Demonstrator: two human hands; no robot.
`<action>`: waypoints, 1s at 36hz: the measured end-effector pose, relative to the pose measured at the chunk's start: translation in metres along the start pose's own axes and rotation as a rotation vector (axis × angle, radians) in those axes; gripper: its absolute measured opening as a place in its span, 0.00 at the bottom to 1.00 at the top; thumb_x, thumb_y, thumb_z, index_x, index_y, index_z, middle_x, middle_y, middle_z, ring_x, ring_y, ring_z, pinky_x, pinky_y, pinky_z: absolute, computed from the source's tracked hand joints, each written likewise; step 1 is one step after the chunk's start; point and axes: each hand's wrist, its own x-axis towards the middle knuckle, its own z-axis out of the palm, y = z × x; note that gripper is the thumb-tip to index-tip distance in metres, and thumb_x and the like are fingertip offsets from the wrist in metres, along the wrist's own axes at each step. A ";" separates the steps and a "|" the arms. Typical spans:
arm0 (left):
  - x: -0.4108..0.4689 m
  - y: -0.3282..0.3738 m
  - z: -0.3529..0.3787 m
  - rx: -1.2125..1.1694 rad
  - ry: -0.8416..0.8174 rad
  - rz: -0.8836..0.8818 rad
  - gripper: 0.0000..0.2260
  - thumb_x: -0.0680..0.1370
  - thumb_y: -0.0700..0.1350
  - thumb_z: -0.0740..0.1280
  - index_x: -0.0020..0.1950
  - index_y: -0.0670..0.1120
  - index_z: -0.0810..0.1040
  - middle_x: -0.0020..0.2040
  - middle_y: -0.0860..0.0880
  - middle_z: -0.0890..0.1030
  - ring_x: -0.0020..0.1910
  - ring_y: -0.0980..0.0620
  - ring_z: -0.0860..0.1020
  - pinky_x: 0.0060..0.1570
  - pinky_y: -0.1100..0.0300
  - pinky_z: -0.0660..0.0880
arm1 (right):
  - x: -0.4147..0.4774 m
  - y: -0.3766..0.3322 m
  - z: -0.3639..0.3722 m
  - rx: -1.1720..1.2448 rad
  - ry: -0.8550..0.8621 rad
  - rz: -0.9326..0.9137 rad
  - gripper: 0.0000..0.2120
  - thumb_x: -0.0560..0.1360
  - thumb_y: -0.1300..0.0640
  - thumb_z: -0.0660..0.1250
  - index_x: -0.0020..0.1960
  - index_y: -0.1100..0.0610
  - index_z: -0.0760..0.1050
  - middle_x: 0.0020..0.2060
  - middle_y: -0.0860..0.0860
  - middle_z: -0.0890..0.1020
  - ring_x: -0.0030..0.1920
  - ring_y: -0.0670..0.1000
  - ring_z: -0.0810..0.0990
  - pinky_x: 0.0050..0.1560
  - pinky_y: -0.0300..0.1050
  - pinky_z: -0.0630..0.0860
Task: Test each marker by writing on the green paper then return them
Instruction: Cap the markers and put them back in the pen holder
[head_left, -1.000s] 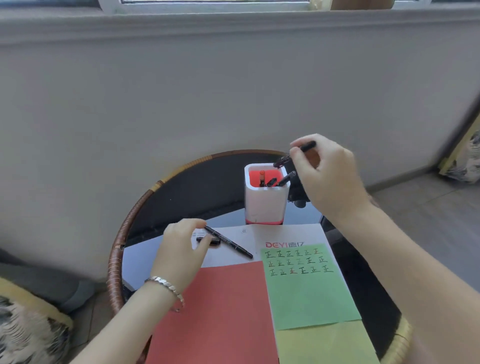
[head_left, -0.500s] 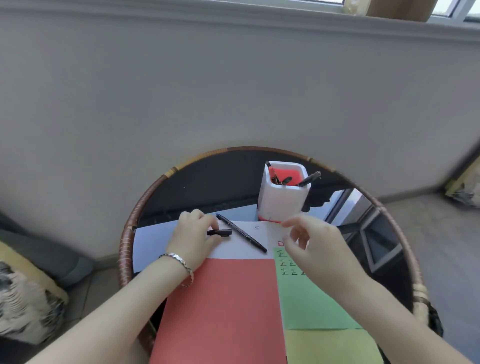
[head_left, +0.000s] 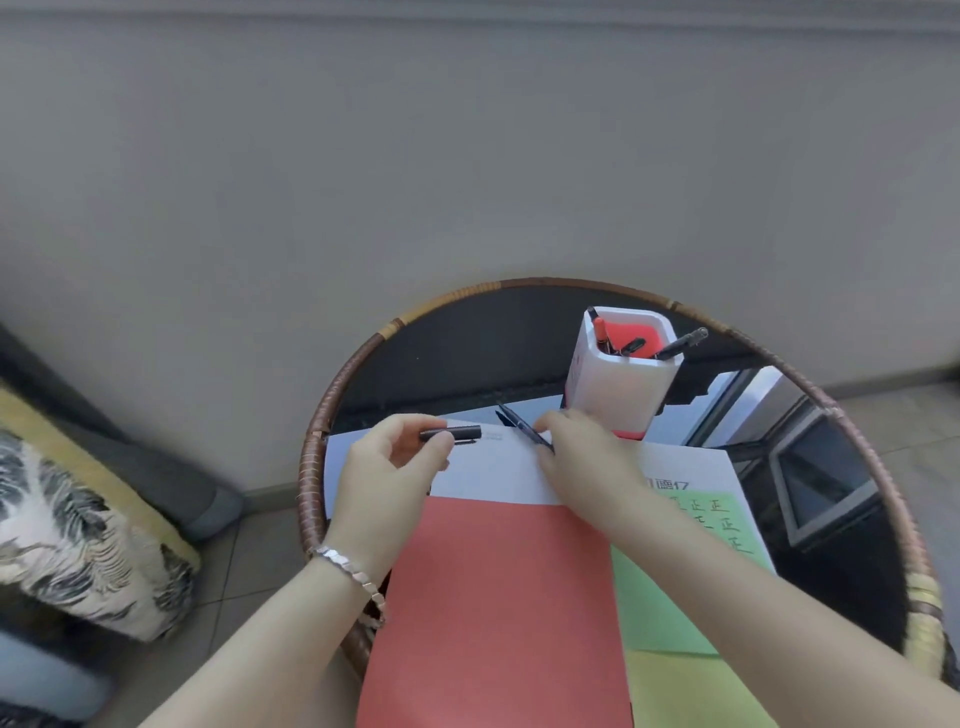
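My left hand (head_left: 387, 467) pinches a black marker cap (head_left: 451, 434) and holds it just above the white sheet (head_left: 493, 467). My right hand (head_left: 582, 457) closes its fingers on a black marker (head_left: 519, 423) that lies on the white sheet, its tip pointing away to the left. The green paper (head_left: 670, 587) lies to the right, rows of written characters on its top part, and my right forearm crosses it. A white pen holder (head_left: 618, 384) with a red inside stands behind, with several markers in it.
A red sheet (head_left: 493, 613) lies in the middle and a yellow sheet (head_left: 691, 691) at the lower right, all on a round glass table with a woven rim (head_left: 317, 426). A patterned cushion (head_left: 78, 530) sits on the left, by the grey wall.
My right hand left the pen holder after dropping a marker in it and came down to the marker on the white sheet. My left hand lifted the cap.
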 end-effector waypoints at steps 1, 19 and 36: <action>-0.001 0.001 0.001 -0.020 0.005 -0.018 0.07 0.75 0.39 0.66 0.43 0.50 0.78 0.38 0.51 0.80 0.33 0.63 0.77 0.32 0.71 0.72 | -0.002 0.001 -0.003 0.048 0.034 0.000 0.13 0.77 0.61 0.55 0.59 0.59 0.72 0.55 0.57 0.75 0.54 0.57 0.74 0.47 0.49 0.71; -0.018 0.031 0.064 -0.341 -0.191 -0.251 0.07 0.76 0.37 0.64 0.43 0.46 0.79 0.33 0.53 0.82 0.31 0.60 0.79 0.32 0.65 0.73 | -0.103 0.070 -0.079 0.626 0.204 -0.072 0.07 0.70 0.56 0.70 0.40 0.45 0.75 0.33 0.47 0.78 0.29 0.43 0.76 0.30 0.30 0.69; -0.031 0.040 0.074 -0.211 -0.393 -0.187 0.06 0.75 0.36 0.66 0.43 0.46 0.80 0.33 0.52 0.82 0.32 0.60 0.78 0.32 0.67 0.74 | -0.114 0.090 -0.081 0.509 0.234 -0.156 0.08 0.69 0.54 0.72 0.39 0.41 0.76 0.42 0.41 0.79 0.37 0.50 0.77 0.37 0.39 0.74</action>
